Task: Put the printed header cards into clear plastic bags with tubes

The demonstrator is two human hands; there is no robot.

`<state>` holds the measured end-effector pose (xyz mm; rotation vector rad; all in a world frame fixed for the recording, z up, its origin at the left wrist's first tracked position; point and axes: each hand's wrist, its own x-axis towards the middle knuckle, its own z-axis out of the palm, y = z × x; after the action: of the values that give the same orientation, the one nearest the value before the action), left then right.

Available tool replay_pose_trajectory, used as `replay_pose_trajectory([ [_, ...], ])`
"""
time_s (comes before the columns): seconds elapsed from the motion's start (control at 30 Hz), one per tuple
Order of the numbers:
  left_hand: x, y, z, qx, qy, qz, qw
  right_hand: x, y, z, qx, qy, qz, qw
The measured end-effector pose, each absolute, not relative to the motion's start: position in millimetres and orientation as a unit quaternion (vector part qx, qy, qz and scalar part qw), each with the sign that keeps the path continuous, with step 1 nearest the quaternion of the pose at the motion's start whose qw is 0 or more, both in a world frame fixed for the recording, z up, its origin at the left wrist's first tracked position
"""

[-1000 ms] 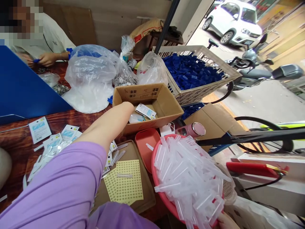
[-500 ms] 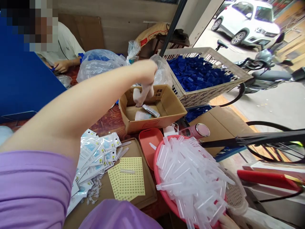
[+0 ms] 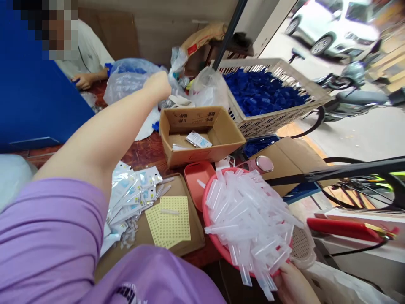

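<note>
My left hand (image 3: pixel 160 86) is stretched far forward, just behind the left back corner of a cardboard box (image 3: pixel 202 157). Its fingers are hidden behind the wrist, so I cannot tell whether it holds anything. A pale flat item (image 3: pixel 181 101) shows beside it. Inside the box lie a few printed packets (image 3: pixel 198 139). At the lower right, my right hand (image 3: pixel 289 276) grips the rim of a red basin (image 3: pixel 218 247), heaped with clear plastic tubes (image 3: pixel 249 215).
Printed pouches (image 3: pixel 126 194) and yellow sticker sheets (image 3: pixel 175 221) lie on a cardboard sheet. A red tray (image 3: pixel 198 179) sits beside the basin. Behind stands a white crate (image 3: pixel 278 116) of blue pieces. Another person's hand (image 3: pixel 85 81) is at the back left, by a blue panel (image 3: pixel 28 93).
My left hand has come out of the cardboard box and moved left to behind its corner. The basin, with my right hand at its rim, appears slightly higher and further left.
</note>
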<state>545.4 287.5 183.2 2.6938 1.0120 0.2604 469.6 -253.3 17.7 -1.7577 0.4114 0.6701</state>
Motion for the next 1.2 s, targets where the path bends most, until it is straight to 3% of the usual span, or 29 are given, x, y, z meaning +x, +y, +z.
replay_pose_trajectory([
  [0.13, 467.2, 264.7, 124.6, 0.941, 0.334, -0.009, 0.063, 469.1, -248.7, 22.7, -0.706, 0.266, 0.312, 0.578],
  [0.3, 357.1, 192.8, 27.1, 0.958, 0.202, -0.177, 0.097, 464.9, -243.3, 18.4, -0.708, 0.236, 0.273, 0.607],
  [0.43, 305.4, 156.8, -23.2, 0.950, 0.191, -0.223, 0.110, 454.1, -242.3, 13.4, -0.724, 0.179, 0.280, 0.605],
  [0.7, 268.7, 161.5, -38.0, 0.954, 0.183, -0.216, 0.097, 426.9, -221.2, 15.7, -0.712, 0.198, 0.313, 0.597],
  [1.2, 236.4, 179.0, -40.8, 0.922, 0.338, -0.177, 0.074, 396.6, -180.1, 11.1, -0.693, 0.154, 0.393, 0.585],
])
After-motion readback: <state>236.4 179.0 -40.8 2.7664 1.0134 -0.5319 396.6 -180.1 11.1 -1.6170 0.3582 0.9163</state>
